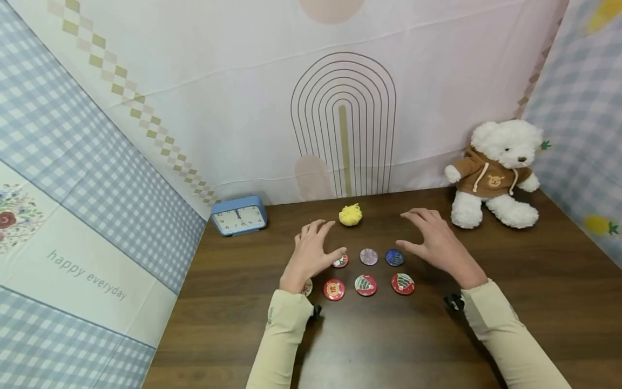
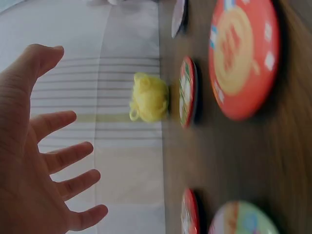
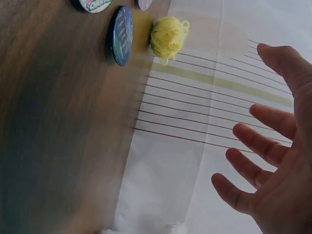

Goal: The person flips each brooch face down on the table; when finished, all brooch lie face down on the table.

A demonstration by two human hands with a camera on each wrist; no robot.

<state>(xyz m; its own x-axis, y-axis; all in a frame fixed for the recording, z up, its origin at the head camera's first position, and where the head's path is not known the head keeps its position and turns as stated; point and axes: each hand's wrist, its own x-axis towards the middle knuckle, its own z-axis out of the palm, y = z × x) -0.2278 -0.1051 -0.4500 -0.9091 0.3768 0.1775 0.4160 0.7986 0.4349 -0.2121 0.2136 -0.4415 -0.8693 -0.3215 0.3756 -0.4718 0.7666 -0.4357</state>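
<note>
Both hands hover over the table with fingers spread, holding nothing. My left hand (image 1: 308, 254) is above the left end of two rows of round badges and partly covers a red-rimmed one (image 1: 342, 261) and a greenish one (image 1: 308, 287). Right of the badges hangs my right hand (image 1: 439, 246), its thumb near the dark blue badge (image 1: 394, 257). A pale purple badge (image 1: 369, 256) lies beside that one. The front row has a red badge with a yellow centre (image 1: 333, 290) and two tree-patterned badges (image 1: 365, 285). Behind them sits a small yellow yarn ball (image 1: 350, 215).
A blue clock (image 1: 239, 216) stands at the back left of the brown table (image 1: 379, 346). At the back right sits a white teddy bear (image 1: 500, 173) in a brown hoodie. Patterned cloth hangs behind and on both sides.
</note>
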